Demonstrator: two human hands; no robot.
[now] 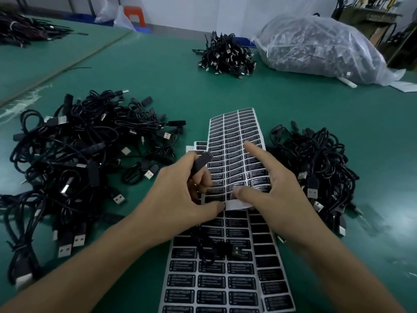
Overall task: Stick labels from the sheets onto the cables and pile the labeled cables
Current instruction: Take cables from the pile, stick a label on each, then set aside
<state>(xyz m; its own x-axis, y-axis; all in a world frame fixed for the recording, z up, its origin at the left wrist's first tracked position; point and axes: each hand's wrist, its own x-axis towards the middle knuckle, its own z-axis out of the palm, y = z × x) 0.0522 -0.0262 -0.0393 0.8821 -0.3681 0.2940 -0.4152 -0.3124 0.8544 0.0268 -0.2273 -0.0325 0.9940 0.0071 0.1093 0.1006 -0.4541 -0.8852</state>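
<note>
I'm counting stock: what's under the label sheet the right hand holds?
Under the upper label sheet, pinched by the right hand, a lower label sheet lies on the table; a third sheet's corner peeks out left. Their covered parts are hidden.

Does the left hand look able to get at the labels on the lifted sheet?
Probably yes: the left hand sits at the near edge of the lifted sheet, nothing between. Its fingers grip a cable end, so only the thumb is free.
</note>
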